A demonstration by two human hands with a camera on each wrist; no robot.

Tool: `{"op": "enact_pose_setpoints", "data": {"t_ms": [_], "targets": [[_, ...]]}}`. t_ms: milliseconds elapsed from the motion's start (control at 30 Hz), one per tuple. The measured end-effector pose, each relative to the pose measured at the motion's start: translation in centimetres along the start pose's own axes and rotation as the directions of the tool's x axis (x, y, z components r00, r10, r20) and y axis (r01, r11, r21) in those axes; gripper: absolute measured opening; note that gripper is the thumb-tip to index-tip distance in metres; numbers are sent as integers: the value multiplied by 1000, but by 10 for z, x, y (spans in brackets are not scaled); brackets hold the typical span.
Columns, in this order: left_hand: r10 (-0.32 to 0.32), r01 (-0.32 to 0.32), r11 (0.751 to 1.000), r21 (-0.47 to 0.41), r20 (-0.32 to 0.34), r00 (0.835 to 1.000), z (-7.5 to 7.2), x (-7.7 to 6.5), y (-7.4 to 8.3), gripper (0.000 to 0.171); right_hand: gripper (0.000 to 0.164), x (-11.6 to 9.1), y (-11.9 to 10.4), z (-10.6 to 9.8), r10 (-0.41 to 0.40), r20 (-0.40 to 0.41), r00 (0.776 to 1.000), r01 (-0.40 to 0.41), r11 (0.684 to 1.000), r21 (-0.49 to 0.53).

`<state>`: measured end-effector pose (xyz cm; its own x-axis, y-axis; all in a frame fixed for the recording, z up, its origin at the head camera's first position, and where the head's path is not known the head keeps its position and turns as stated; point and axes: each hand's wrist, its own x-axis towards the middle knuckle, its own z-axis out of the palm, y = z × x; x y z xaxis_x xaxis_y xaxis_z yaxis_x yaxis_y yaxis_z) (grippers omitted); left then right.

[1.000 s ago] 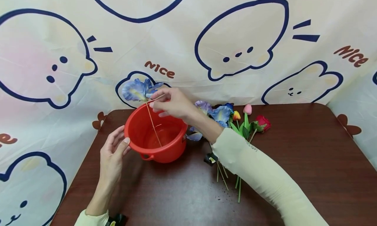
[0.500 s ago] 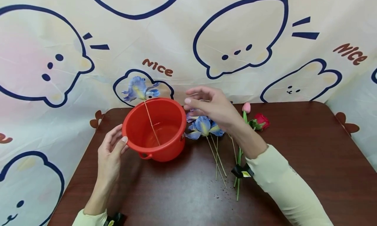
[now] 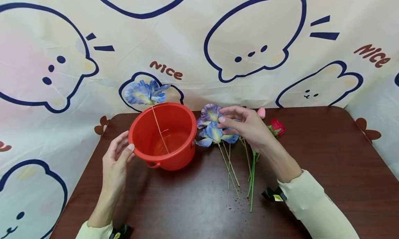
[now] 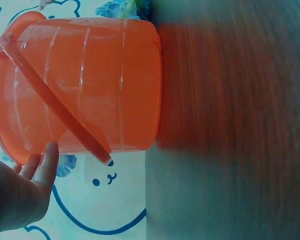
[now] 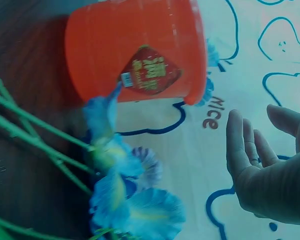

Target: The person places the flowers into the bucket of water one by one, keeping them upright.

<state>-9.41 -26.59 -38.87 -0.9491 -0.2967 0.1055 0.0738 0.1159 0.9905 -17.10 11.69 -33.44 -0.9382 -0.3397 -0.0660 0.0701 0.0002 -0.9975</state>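
Observation:
The red plastic bucket (image 3: 182,159) stands at the back left of the table. My left hand (image 3: 116,168) holds its rim, thumb on top and fingers along the outer wall. A blue artificial iris (image 3: 143,93) leans in the bucket, its thin stem slanting to the bottom and its bloom over the back rim. My right hand (image 3: 254,130) hovers with loosely bent fingers, nothing in it, over flowers lying right of the bucket. Among these are a blue iris (image 3: 213,132) and a purple iris (image 3: 209,114). In the right wrist view, the hand stays apart from the blooms.
A red rose (image 3: 277,127) and a pink tulip (image 3: 261,112), partly hidden by my right hand, lie at the back. Green stems (image 3: 251,187) point toward me. The bucket's handle (image 4: 55,102) hangs along its side. A printed cloth (image 3: 193,41) hangs behind the table (image 3: 324,156).
My right hand let go of the iris in the bucket and moved right, over the lying flowers. The iris bloom turned slightly against the rim. My left hand kept its hold on the bucket.

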Motion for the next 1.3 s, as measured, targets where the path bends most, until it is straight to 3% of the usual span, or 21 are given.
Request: {"op": "enact_pose_setpoints", "data": {"t_ms": [333,500,800,1300], "targets": [[4,-4,1000,-25,4,1000,0,1,0,47,42,-3,37,-10,62,-1,998,-62,997,35],[8,-8,1000,-23,6,1000,0,1,1,47,48,-3,55,-12,102,15,995,-102,995,-13],[5,-5,1000,-12,6,1000,0,0,1,47,44,1,86,-5,164,37,986,-159,981,-110],[14,-14,1000,-17,12,1000,-1,0,-1,48,40,4,100,-1,179,35,983,-169,966,-193]]}}
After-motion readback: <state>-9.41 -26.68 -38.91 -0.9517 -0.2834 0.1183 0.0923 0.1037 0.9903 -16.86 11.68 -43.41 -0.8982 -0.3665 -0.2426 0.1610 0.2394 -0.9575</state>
